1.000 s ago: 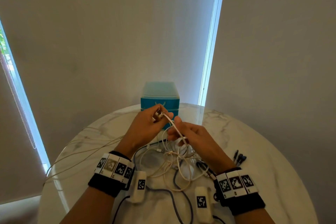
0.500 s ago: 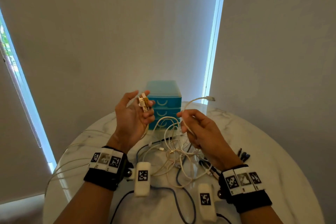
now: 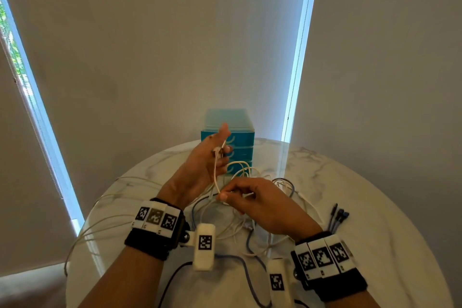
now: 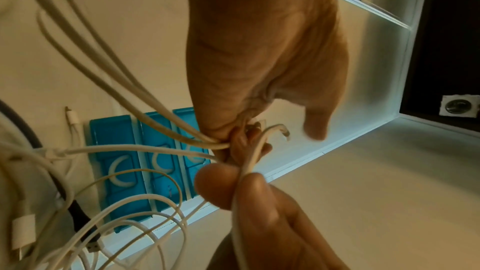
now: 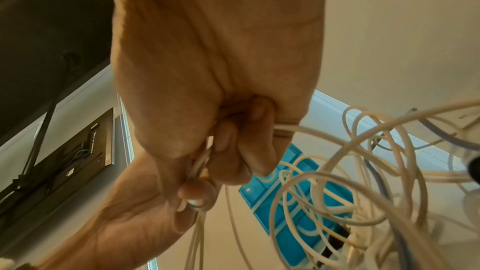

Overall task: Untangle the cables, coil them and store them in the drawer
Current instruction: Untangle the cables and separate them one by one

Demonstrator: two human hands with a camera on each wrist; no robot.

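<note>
My left hand (image 3: 221, 155) is raised in front of the blue drawer unit (image 3: 241, 137) and pinches several plug ends (image 3: 219, 151) of white cables. One white cable (image 3: 216, 175) runs down from it to my right hand (image 3: 223, 196), which pinches it just below the left palm. In the left wrist view the left hand (image 4: 241, 139) curls around the cable ends, and a connector (image 4: 281, 130) sticks out past the fingers. In the right wrist view the right hand (image 5: 249, 151) grips white cable strands (image 5: 311, 132). The tangle of white cables (image 3: 252, 222) lies on the table under both hands.
The round marble table (image 3: 375, 195) carries the closed three-drawer unit at its far edge. A blue-grey cable (image 3: 247, 245) winds through the tangle. Dark plugs (image 3: 337, 215) lie to the right. Thin white cable loops (image 3: 100, 210) hang over the table's left edge.
My right hand has come down and left to just under the left hand. The cable end it held up is now at the left hand's fingers, and the cable runs between both hands.
</note>
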